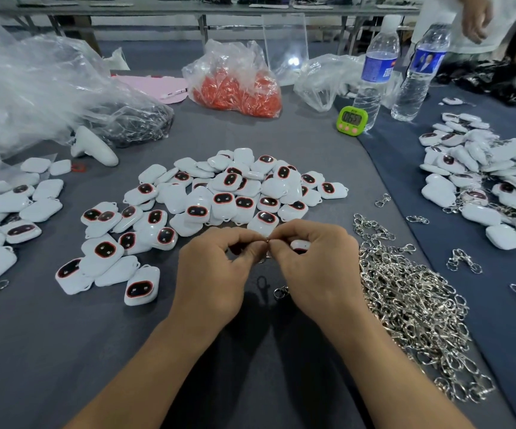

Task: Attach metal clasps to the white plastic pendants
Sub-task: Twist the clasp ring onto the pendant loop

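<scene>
Looked down on a grey counter (65,351). Held left hand (216,270) and right hand (315,267) close together just above its near middle, fingertips meeting. Pinched a metal ring (267,239) between thumb and forefinger of each, both grips clamped on it. Kept a white pendant (300,245) tucked under the curled fingers of the right hand, mostly hidden. Saw a single clasp (281,292) just below the hands, its shadow beside it; could not tell whether hanging or lying. Beyond the hands, found a loose pile of pendants (238,193), white with dark red-rimmed faces. To the right of the hands, a tangled heap of clasps (405,292), silver and shiny. Further pendants at the left edge (6,209) and the far right (482,171). Farther back, noted a green timer (352,120) next to two water bottles (374,72), a bag of orange pieces (238,85), and crumpled clear bags (34,88) at far left. Glimpsed another person's hand (476,17) in the top right corner.
</scene>
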Demonstrator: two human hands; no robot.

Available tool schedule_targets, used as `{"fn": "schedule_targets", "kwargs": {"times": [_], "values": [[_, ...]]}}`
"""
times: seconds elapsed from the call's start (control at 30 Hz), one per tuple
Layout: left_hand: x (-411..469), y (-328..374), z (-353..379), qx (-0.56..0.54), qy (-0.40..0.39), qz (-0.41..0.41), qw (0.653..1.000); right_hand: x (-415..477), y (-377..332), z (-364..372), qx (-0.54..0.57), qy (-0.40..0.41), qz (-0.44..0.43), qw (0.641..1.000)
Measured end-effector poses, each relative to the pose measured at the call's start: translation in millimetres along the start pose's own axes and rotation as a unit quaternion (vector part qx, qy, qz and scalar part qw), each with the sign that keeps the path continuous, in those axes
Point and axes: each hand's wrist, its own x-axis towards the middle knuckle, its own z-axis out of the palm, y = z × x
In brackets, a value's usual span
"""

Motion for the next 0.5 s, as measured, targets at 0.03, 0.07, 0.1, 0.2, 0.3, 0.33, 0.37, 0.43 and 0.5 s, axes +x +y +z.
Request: {"fn": "schedule_targets", "kwargs": {"times": [0.03,0.07,0.1,0.2,0.3,0.33,0.37,0.43,0.5], "values": [[0.0,0.8,0.2,-0.019,-0.002,-0.014,1.000,0.5,-0.2,0.0,0.009,0.002,0.001,1.000],[0.0,1.6,0.2,-0.044,-0.010,-0.029,0.999,0.8,-0.6,-0.4,0.021,-0.001,0.005,1.000],[0.5,2.6,0.3,-0.075,-0.021,-0.047,0.996,1.4,-1.0,-0.8,0.035,-0.007,0.011,0.999],[0.9,4.3,-1.1,-0.149,-0.052,-0.081,0.984,2.4,-1.5,-3.2,0.067,-0.016,0.023,0.997],[0.7,6.9,-2.1,-0.153,-0.062,-0.086,0.983,2.0,-2.5,-4.6,0.076,-0.024,0.023,0.997],[0.2,7.4,-2.4,-0.154,-0.064,-0.087,0.982,1.5,-2.8,-5.0,0.080,-0.028,0.022,0.996],[-0.2,7.9,-3.0,-0.154,-0.064,-0.089,0.982,1.4,-3.1,-5.3,0.082,-0.031,0.021,0.996],[0.2,7.9,-4.0,-0.149,-0.063,-0.092,0.983,1.6,-3.2,-5.9,0.082,-0.038,0.020,0.996],[0.4,8.4,-3.5,-0.147,-0.062,-0.096,0.982,1.8,-3.0,-6.8,0.083,-0.047,0.021,0.995]]}}
